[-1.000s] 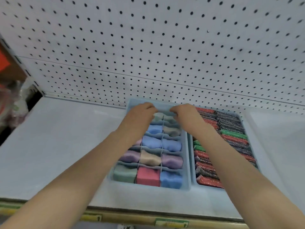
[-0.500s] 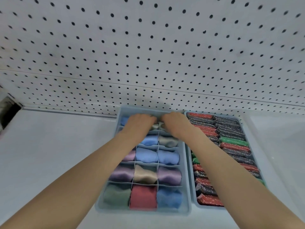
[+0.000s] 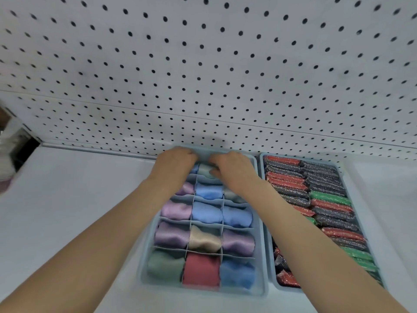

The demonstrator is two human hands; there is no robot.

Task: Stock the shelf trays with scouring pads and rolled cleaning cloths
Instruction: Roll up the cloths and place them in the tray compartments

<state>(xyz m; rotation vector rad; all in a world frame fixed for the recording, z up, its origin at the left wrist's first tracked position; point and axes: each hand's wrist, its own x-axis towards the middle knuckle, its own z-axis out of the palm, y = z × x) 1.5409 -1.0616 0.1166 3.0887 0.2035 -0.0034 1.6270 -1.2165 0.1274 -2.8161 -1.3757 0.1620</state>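
A light blue divided tray (image 3: pixel 259 288) lies on the shelf, with rolled cleaning cloths in purple, blue, beige, red and green in its cells. My left hand (image 3: pixel 174 164) and my right hand (image 3: pixel 233 171) reach to its far row. Their curled fingers press on either end of a grey-green rolled cloth (image 3: pixel 204 170) in the far middle cell; the fingertips are partly hidden. To the right, a second blue tray (image 3: pixel 261 159) is packed with red, dark grey and green glittery scouring pads (image 3: pixel 327 199). My right forearm crosses over its near left part.
A white pegboard wall (image 3: pixel 203 75) rises right behind the trays. The white shelf surface (image 3: pixel 79 199) spreads to the left and a strip (image 3: pixel 388 211) shows on the right. Blurred clutter (image 3: pixel 9 154) sits at the far left edge.
My hands have moved slightly apart at the far row, uncovering the grey-green cloth between them. The view has shifted a little, so the trays appear further right.
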